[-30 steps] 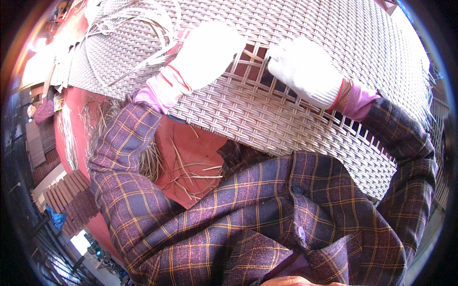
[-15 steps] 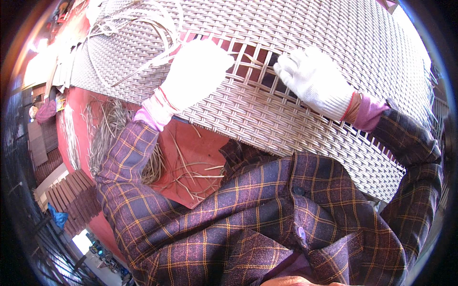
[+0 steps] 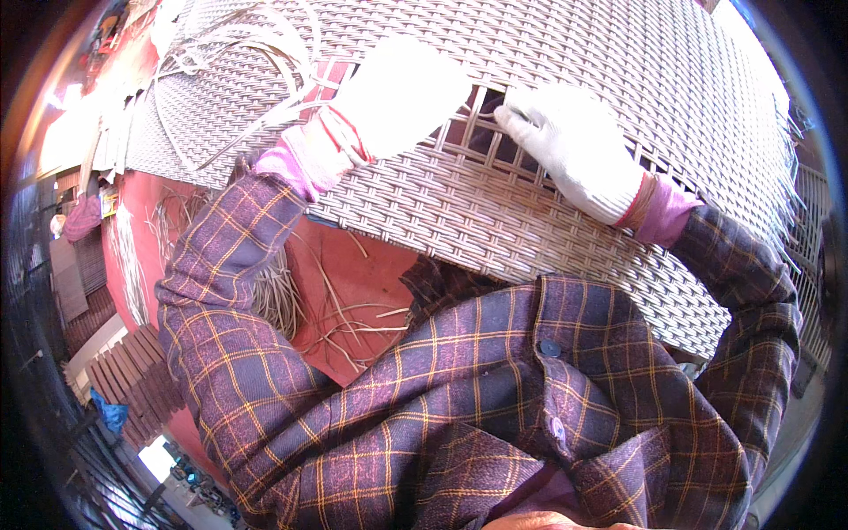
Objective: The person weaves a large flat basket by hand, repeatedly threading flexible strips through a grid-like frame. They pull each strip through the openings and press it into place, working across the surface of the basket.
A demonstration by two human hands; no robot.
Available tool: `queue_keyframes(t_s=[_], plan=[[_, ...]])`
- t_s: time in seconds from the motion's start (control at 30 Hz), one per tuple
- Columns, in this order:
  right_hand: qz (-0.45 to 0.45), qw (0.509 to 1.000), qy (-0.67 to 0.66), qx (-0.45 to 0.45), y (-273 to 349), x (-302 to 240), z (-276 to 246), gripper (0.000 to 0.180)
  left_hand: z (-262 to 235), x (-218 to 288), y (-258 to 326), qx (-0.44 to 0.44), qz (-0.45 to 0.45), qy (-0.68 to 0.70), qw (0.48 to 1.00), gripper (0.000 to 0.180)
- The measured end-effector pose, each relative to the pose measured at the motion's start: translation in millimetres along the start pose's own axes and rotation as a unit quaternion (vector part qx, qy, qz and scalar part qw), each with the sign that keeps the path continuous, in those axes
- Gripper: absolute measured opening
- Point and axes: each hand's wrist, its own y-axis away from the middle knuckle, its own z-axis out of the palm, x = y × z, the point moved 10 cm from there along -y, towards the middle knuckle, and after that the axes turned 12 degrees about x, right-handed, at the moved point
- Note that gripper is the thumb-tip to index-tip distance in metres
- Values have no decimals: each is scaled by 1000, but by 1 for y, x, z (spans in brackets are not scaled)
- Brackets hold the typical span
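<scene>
A large pale woven wicker panel point(image 3: 459, 194) lies in front of me, with a loosely woven gap point(image 3: 459, 132) between its denser parts. Both my hands wear white knitted gloves. My left hand point(image 3: 402, 97) is over the left part of this gap, its rounded outline closed; glare washes out the fingers and hides what they hold. At the gap's right side, my right hand point(image 3: 574, 146) bends its fingers together, with a thin wicker strand point(image 3: 485, 116) running to the fingertips. Loose pale strands point(image 3: 296, 53) loop over the panel beside my left hand.
Under the panel is a red surface point(image 3: 344, 265) with scattered strand ends. A bundle of strands point(image 3: 276, 296) lies near my left forearm. Brown slatted pieces point(image 3: 137, 375) and a blue scrap point(image 3: 108, 411) are at the lower left. Loose strand ends fringe the panel's right edge.
My left hand has moved right and slightly up, closer to my right hand, covering more of the gap. My right hand has shifted slightly left, its fingers now closer together.
</scene>
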Motion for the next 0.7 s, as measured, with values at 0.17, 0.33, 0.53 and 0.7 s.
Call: queue_keyframes(t_s=[0.17, 0.33, 0.53, 0.7], plan=[[-241, 945, 118, 188, 42, -46, -23, 39, 3, -1, 9, 33, -82, -44, 995, 16], [-237, 949, 83, 193, 79, -46, -17, 42, 6, 3, 33, -30, -179, -40, 983, 28], [-190, 962, 6, 197, 110, -36, -14, 41, -14, 39, 41, -14, -244, -23, 969, 43], [-136, 967, -16, 215, 149, -9, -24, 39, 2, 66, 24, -44, -265, -21, 963, 41]])
